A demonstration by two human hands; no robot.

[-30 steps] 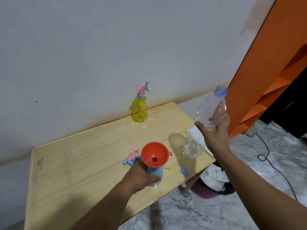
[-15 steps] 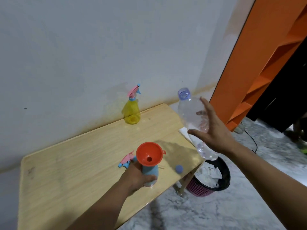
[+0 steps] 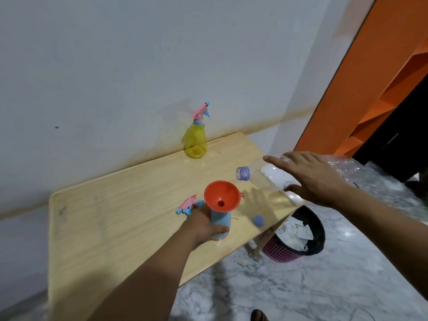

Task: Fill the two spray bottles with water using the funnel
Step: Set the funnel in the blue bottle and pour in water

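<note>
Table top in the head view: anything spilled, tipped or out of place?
No spill shows. The loose spray head lies on the table beside the blue spray bottle, and the blue cap sits near the front edge; both are merely set aside for filling. The yellow spray bottle stands upright.

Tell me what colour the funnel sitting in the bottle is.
Orange-red: the funnel shows clearly in the head view, seated in the blue spray bottle.

left grip point(image 3: 203, 224) curled, holding | right grip point(image 3: 317, 179) clasping, forearm extended
</note>
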